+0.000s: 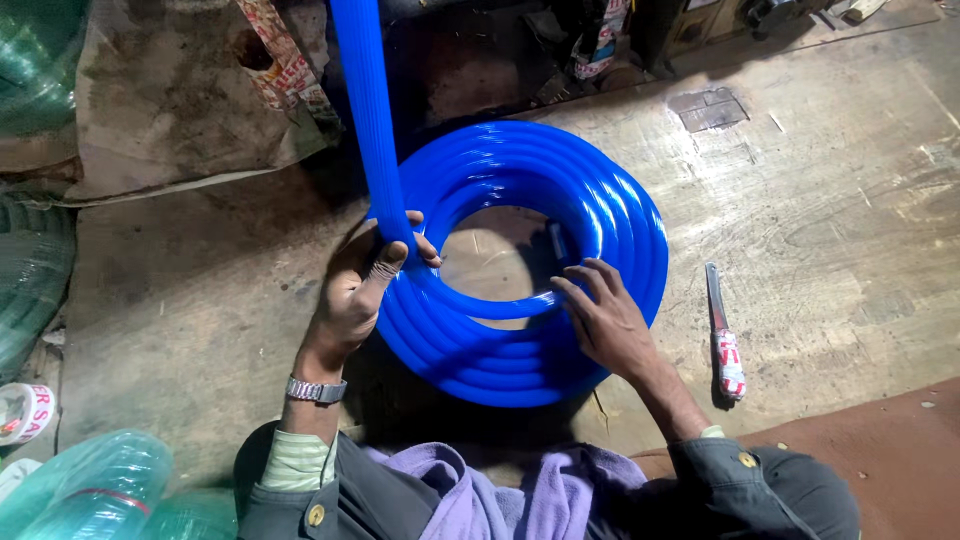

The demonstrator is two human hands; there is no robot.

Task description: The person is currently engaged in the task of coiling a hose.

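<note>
Gripping incoming blue hose [368,110] in left hand [358,290], pressing coil [620,220] flat with open right hand [607,320]; knife [724,340], seemingly, lying beside on floor [830,210].

**Bright right side, dim left, glare on the blue coil**

Light falls from the upper right, leaving the wooden floor [830,200] pale and almost washed out there, while the left edge and the top centre sink into deep shadow. The blue hose coil [520,265] carries long white streaks of glare along its curved ribs. A dark shadow pools below the coil, between the left hand [355,290] and the right hand [605,320]. The knife [722,335] throws a thin shadow just beside it. Focus is sharp at the centre; the corners look softer and slightly stretched. Colours are heavily saturated, with no motion blur.
</note>
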